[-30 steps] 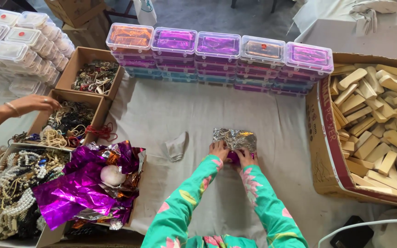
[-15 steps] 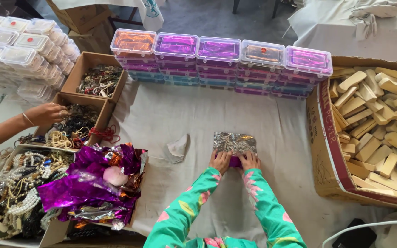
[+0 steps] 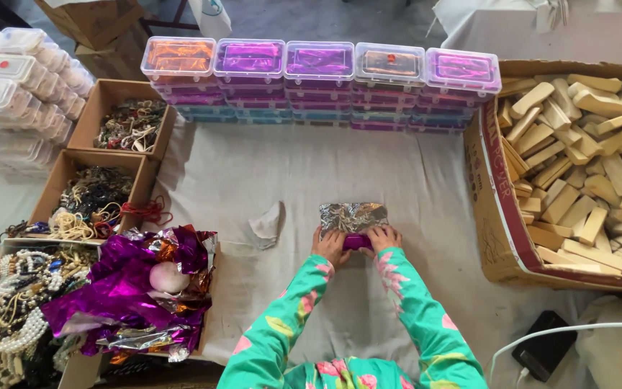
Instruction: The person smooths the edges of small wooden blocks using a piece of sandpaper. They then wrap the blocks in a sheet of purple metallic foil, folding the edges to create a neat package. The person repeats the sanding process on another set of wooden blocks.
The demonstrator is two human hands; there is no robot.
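We see the silver foil sheet (image 3: pixel 353 217) lying crinkled and flat on the grey cloth of the counter (image 3: pixel 239 173), its near edge rolled over a small purple block (image 3: pixel 356 241); half a second ago the sheet sat a little farther from us and the co-worker's hand at 9 o'clock was over the bead boxes, which now shows no more. The left hand (image 3: pixel 330 246) and right hand (image 3: pixel 384 237) each pinch one end of the purple block, fingers clenched on foil and block together. At 9 o'clock of the foil lies a crumpled grey scrap (image 3: pixel 267 224); at 12 o'clock stands a row of clear lidded boxes (image 3: pixel 319 72); at 3 o'clock a cardboard carton of pale wooden pieces (image 3: pixel 584 151).
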